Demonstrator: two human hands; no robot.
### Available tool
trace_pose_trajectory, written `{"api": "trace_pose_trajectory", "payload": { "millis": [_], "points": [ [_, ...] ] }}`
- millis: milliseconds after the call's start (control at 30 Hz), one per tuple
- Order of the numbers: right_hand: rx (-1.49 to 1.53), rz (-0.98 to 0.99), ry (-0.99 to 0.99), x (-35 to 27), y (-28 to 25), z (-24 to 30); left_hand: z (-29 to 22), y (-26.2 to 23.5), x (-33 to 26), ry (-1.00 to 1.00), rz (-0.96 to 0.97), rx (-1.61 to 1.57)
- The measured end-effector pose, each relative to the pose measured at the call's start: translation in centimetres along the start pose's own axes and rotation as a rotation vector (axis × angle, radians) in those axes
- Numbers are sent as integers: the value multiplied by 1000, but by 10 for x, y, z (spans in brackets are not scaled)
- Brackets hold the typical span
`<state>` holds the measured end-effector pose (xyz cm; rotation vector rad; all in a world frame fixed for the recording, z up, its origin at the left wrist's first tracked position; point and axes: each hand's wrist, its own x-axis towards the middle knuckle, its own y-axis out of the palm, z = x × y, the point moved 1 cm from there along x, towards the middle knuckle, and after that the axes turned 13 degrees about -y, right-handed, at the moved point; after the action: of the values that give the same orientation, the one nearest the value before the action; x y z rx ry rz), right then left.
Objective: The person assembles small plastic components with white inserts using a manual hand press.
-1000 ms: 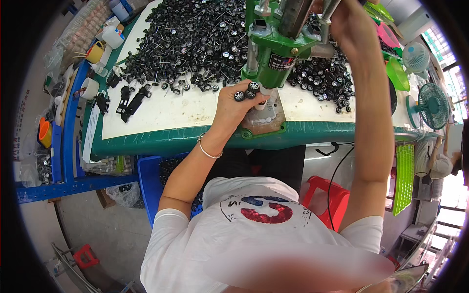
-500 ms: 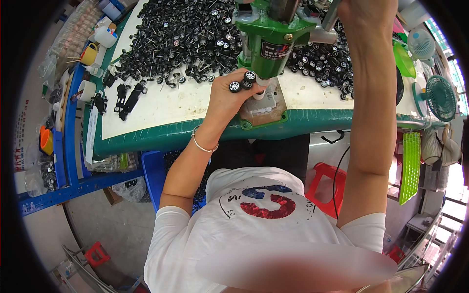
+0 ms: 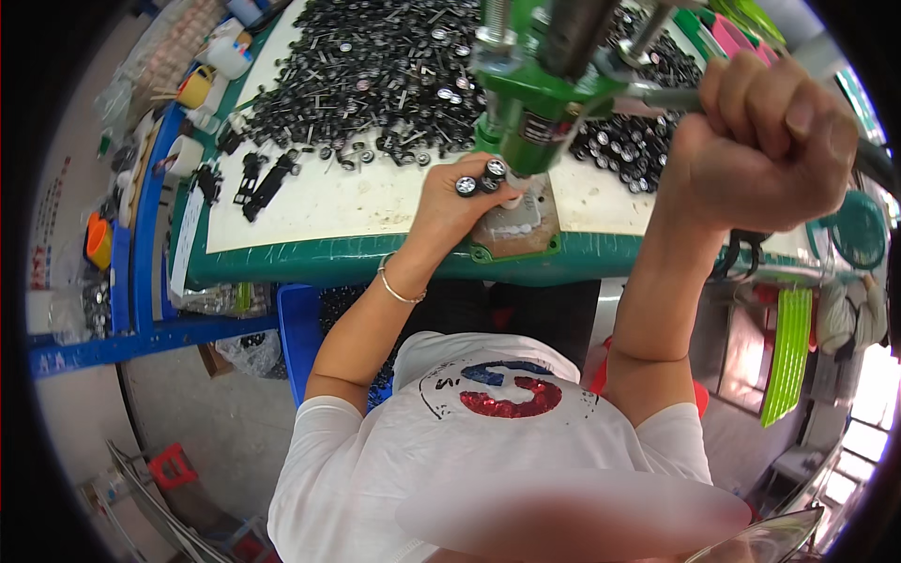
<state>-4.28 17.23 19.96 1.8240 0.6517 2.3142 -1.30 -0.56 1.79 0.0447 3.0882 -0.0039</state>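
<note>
Black toy wheels [image 3: 494,170] with silver hubs stick out of my left hand [image 3: 449,205], whose fingers are closed on them. That hand sits beneath the ram of a green hand press [image 3: 537,131], by a small white piece [image 3: 512,199] over the base plate [image 3: 526,235]. My fingertips partly hide where the wheels meet the press. On the right, my right hand [image 3: 765,150] is wrapped in a fist round the press's metal lever [image 3: 671,98], raised high and close to the camera.
Piled wheels and axles [image 3: 375,75] cover the far table [image 3: 328,211], with more to the right of the press. Black toy chassis [image 3: 269,185] lie at the left. A blue shelf frame [image 3: 141,244] stands left; a green fan [image 3: 856,230] is at the right.
My right hand has swung the lever toward me and to the right, with the fist now fully in view. The left hand stays under the press with the wheels.
</note>
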Motion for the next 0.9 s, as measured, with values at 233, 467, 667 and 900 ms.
{"api": "trace_pose_trajectory", "payload": {
  "millis": [233,467,667,900],
  "points": [
    [485,439,248,24,-36,-22,8,4,-3,-84,44,-106],
    [-66,147,673,39,13,-85,4,6,-6,-237,35,-317],
    [-296,-83,861,25,-2,-60,12,-42,4,-69,-124,-497],
    [-737,567,975,-89,-126,-81,17,-73,17,278,-408,938]
  ]
}}
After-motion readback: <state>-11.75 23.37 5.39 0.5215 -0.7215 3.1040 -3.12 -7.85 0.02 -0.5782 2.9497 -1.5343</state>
